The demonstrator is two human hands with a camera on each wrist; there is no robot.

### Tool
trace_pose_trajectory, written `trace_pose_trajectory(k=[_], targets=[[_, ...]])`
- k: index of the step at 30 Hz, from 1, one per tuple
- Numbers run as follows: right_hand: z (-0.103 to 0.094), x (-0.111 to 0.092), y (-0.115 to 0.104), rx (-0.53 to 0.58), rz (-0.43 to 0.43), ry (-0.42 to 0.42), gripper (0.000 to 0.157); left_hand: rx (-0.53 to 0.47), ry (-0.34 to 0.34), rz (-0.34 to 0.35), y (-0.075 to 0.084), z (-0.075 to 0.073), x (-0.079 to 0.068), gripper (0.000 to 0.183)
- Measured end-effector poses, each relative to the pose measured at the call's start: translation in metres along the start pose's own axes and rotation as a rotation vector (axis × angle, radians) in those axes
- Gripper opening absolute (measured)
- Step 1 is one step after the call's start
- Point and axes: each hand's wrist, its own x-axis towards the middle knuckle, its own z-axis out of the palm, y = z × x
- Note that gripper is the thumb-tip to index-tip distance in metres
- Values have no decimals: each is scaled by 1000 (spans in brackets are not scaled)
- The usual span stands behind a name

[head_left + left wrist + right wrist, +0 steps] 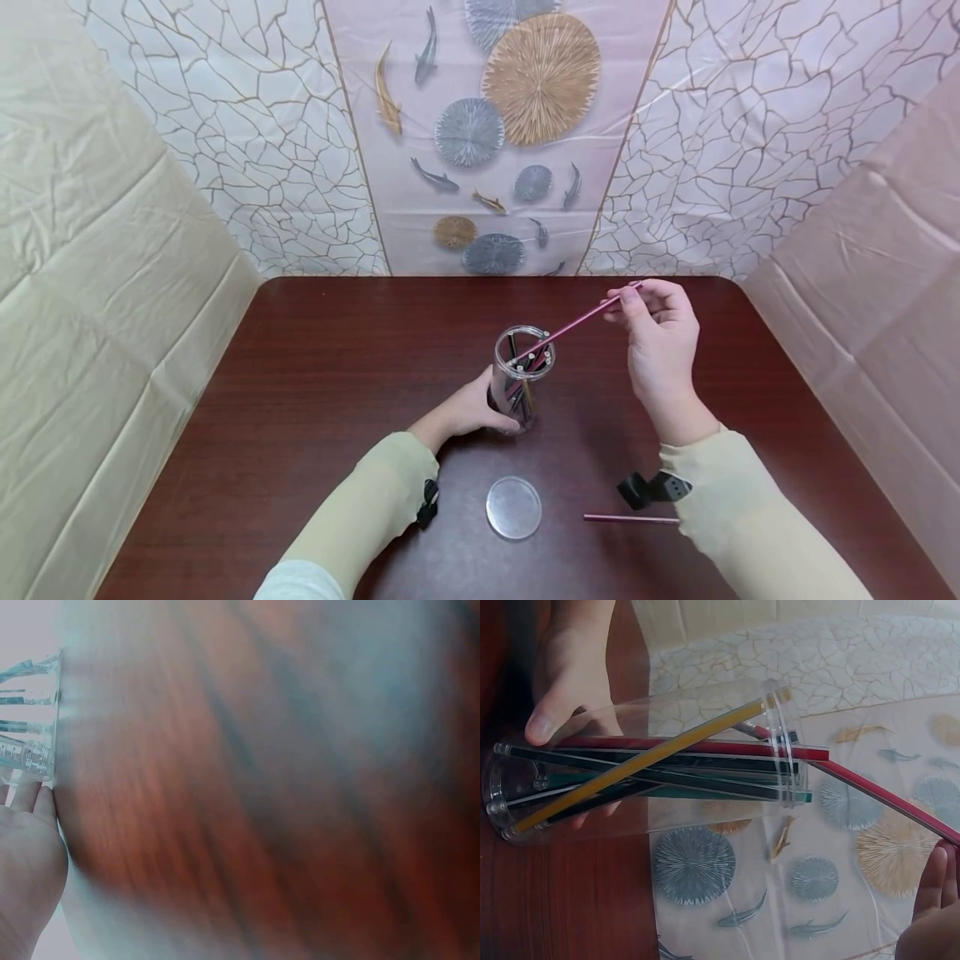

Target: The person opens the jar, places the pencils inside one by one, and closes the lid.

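A tall clear jar (501, 392) stands upright on the table, holding several pencils in dark, green, red and yellow. My left hand (474, 407) grips its lower part from the left, the thumb on the near side. Between thumb and fingers, my right hand (663, 354) pinches the upper end of a slim red pencil (581, 320). That pencil slants down to the left, its lower end at the jar's open mouth. In the right wrist view a yellow pencil (641, 765) leans across the others inside. The left wrist view shows only part of the jar, blurred.
A round clear lid (513, 508) lies on the dark reddish wooden table (337, 358) in front of the jar. Another red pencil (626, 519) lies to the lid's right, partly covered by my right sleeve. Patterned cloth (480, 208) hangs behind the table.
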Motion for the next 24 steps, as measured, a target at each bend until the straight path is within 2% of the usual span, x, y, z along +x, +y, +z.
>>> trace_pose_trajectory(k=[6,12,18,24], targets=[[5,4,9,-167,7,-51,10,-2,-1,-5,2,0,-1,91],[17,4,20,-276,35,-154,4,-21,3,5,2,-1,-1,91],[27,0,28,-455,64,-229,19,-11,3,7,1,0,0,91],[28,-7,32,-572,100,-248,18,-20,-2,-2,2,0,0,92]])
